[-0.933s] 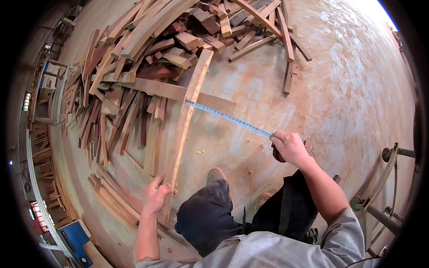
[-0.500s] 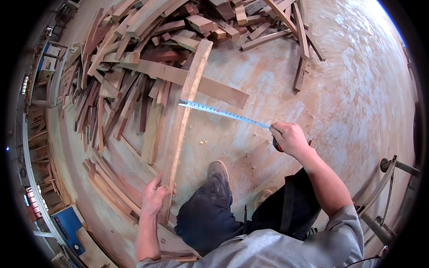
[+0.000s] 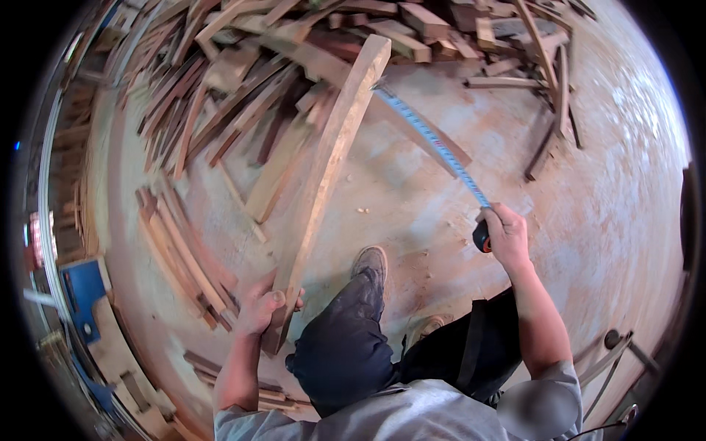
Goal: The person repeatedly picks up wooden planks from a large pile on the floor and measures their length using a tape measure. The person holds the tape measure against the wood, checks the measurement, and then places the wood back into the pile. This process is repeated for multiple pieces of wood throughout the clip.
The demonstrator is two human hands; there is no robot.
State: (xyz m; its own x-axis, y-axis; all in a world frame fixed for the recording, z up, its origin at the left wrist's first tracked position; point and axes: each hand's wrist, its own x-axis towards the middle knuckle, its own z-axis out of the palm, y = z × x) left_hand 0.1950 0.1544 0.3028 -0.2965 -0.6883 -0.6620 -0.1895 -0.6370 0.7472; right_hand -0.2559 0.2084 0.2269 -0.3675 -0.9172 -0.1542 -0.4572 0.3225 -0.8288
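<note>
Far left, on the floor (image 3: 588,191): sticks (image 3: 193,257), a loose bundle, apart from my work. Next, my left hand (image 3: 261,303): closed round the near end of the beam, thumb on the upper side, fingertips showing at the far edge; a firm hold here matters, since any roll or swing of the wood would spoil a reading. Item, the beam (image 3: 334,147): one long piece, running from my left hand up and away to the right, its far end in front of the pile (image 3: 423,26); best held steady, its face turned to me. Item, the tape (image 3: 441,151): pale blue blade, slanting from the beam's right edge near the far end down to my right hand; blur hides whether the end hook catches the wood or only lies just beside it, so I would check that seat first. The blade shows a slight bow; drawn straight, it would read truer, though too hard a pull could slip the hook. Last, at right, my right hand (image 3: 507,231): closed on the tape, dark case (image 3: 482,237) beneath the fingers; a light, even tension and a level wrist suit it best.
</note>
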